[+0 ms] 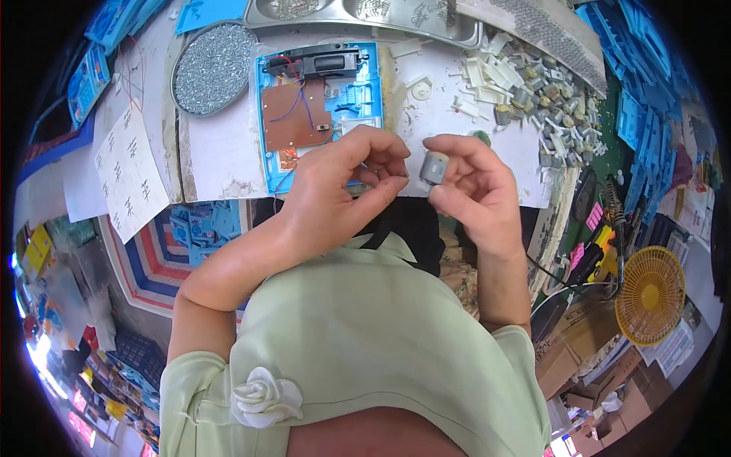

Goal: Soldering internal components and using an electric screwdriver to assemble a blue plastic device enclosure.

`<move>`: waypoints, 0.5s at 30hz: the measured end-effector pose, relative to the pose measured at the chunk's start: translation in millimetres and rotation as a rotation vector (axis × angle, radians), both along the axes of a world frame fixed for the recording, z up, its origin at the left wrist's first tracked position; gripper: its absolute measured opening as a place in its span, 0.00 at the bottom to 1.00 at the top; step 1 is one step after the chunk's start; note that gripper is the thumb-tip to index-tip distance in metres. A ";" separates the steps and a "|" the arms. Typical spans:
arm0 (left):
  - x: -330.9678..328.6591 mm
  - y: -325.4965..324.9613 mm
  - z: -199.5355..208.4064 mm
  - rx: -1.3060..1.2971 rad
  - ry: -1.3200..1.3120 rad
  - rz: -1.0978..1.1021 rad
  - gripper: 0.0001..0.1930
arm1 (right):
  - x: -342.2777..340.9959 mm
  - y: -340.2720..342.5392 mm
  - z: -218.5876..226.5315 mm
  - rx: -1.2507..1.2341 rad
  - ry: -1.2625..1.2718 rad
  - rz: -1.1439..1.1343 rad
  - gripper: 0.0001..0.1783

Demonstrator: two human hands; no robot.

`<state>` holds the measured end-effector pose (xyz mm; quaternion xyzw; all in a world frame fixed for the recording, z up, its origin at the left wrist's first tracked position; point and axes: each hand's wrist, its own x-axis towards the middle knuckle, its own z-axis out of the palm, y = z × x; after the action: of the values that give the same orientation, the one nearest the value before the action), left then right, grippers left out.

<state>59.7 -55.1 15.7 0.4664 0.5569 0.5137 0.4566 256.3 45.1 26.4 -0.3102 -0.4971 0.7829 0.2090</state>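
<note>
Between the thumb and fingers of my right hand (483, 190) is a small electric motor (433, 167), a grey metal can with a flat side. Just left of it, my left hand (335, 186) is closed, thumb and fingertips pinched together; whatever they hold is too small to name. Beyond my left hand lies a blue plastic housing (371, 99), partly covered by that hand. A brown circuit board (293, 114) with thin wires sits in the housing, and a black plastic unit (324, 62) lies along its far end.
An oval dish of small screws (213, 72) stands at the far left. A metal tray (335, 14) with small parts lies at the back. White plastic parts (487, 72) and motors are heaped at the right, near blue housings (647, 152). A yellow round basket (649, 295) is farther right.
</note>
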 end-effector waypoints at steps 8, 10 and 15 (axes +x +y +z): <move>-3.3 -1.7 -0.5 0.043 0.042 0.016 0.13 | -14.9 7.7 -6.2 -0.050 0.017 0.076 0.27; -4.5 -3.4 -3.7 0.029 0.025 0.011 0.13 | -16.2 7.9 -5.7 0.042 -0.016 0.095 0.27; -6.9 -3.2 -2.4 0.015 -0.006 0.012 0.12 | -16.1 2.8 -3.6 0.041 0.013 0.027 0.27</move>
<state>52.8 -58.2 13.3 0.4647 0.5546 0.5220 0.4517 240.2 47.9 22.8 -0.2940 -0.5157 0.7773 0.2081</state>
